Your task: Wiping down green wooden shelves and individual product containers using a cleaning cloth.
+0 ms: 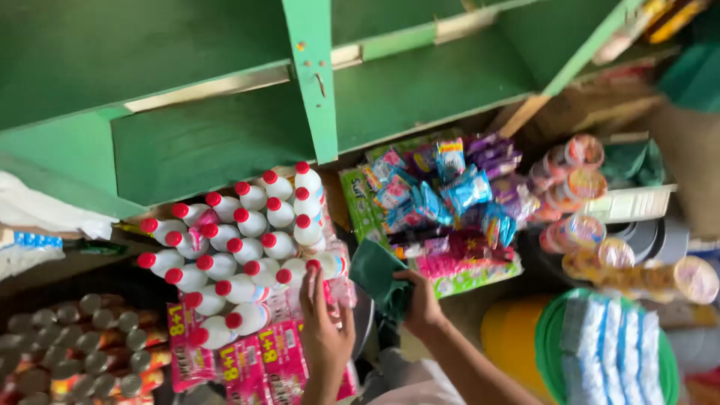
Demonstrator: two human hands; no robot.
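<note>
A cluster of white bottles with red caps (240, 232) stands under a green shelf. My left hand (324, 330) reaches up to the cluster's near right edge, fingers around one red-capped bottle (322, 266). To its right, my right hand (421, 304) grips a dark green cloth (379, 277) bunched in front of a tray of snack packets. Pink printed packs (262, 352) lie just below the bottles, beside my left wrist.
A green wooden shelf (315, 82) overhangs everything. Bright snack packets (442, 202) fill a green box at centre. Stacked cups with foil lids (577, 202) sit right. Several cans (82, 345) lie lower left. A green basket (551, 337) holds blue-white packs lower right.
</note>
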